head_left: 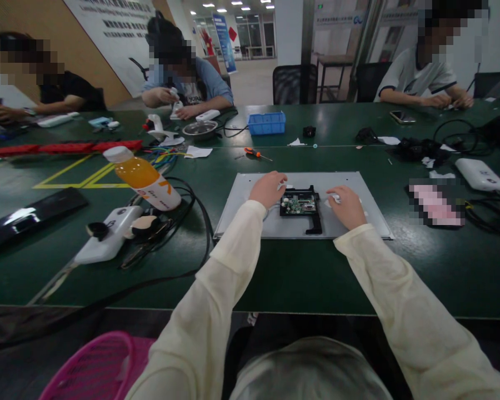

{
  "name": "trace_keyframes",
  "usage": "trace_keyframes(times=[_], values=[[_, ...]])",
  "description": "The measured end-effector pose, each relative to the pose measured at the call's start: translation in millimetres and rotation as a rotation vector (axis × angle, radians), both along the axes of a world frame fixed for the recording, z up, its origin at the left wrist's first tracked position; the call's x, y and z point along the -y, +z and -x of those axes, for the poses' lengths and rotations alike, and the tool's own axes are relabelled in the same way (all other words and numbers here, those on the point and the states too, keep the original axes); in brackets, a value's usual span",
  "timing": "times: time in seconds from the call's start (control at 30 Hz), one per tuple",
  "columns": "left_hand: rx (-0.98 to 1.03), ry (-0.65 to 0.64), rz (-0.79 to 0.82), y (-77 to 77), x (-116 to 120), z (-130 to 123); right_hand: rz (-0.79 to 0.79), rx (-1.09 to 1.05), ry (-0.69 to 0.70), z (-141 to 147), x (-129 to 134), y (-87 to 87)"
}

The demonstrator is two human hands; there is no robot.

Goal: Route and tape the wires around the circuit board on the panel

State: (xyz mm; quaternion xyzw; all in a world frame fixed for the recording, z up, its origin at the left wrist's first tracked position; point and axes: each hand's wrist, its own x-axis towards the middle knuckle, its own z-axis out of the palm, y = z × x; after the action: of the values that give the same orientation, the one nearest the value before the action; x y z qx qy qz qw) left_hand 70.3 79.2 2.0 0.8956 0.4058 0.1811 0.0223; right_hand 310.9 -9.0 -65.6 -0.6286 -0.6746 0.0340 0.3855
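Note:
A small green circuit board (299, 205) sits in a black plastic frame (314, 222) on a flat light-grey panel (250, 222). At the frame's upper left corner is my left hand (267, 189), its fingers bent round beside a small white bit; whatever they grip is too small to make out. To the right of the board, apart from it, my right hand (349, 208) is closed with its fingertips on a small white piece (336, 198). More white scraps lie partly hidden under that hand.
Beyond the panel lie an orange-handled screwdriver (253, 152) and a blue basket (266, 123). On the left are a juice bottle (150, 180), a white power bank (108, 236) and black cables. A pink phone (436, 204) lies right. Several people sit across the table.

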Motion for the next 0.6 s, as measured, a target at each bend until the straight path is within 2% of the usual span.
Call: trace_keyframes(times=[0.13, 0.27, 0.6], values=[[-0.167, 0.006, 0.035, -11.7, -17.7, -24.3, -0.015, -0.011, -0.024, -0.3, 0.5, 2.9], [-0.244, 0.038, 0.055, -21.2, -24.0, -34.3, -0.027, -0.019, -0.054, -3.3, -1.5, 2.5], [-0.260, 0.080, 0.041, -17.9, -32.0, -34.8, -0.021, -0.011, -0.049, -3.3, -4.3, -5.3]])
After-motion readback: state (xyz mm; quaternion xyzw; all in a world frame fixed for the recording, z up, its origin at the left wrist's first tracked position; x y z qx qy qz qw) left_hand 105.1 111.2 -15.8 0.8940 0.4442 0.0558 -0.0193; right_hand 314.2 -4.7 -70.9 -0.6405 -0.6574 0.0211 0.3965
